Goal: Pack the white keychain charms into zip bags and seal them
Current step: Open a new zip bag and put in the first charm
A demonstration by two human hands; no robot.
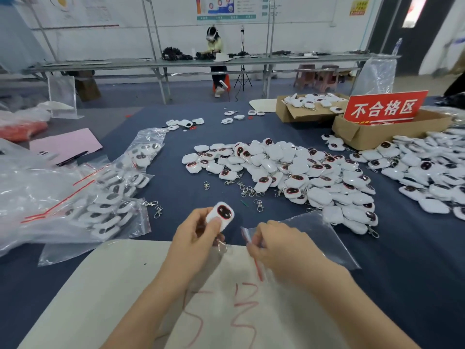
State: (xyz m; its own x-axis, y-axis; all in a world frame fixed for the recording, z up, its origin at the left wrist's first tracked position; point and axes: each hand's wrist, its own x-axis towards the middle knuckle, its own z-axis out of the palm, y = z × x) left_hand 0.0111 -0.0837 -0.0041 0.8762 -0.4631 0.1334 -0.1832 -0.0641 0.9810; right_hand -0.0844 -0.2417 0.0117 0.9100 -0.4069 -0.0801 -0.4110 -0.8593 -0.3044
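White charm, dark face up, is pinched between thumb and fingers of the left hand over the blue cloth. Beside it the right hand pinches the mouth of a clear bag (red strip showing).

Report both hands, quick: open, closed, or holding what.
Left hand: closed around a white keychain charm.
Right hand: pinching the mouth of a clear zip bag.
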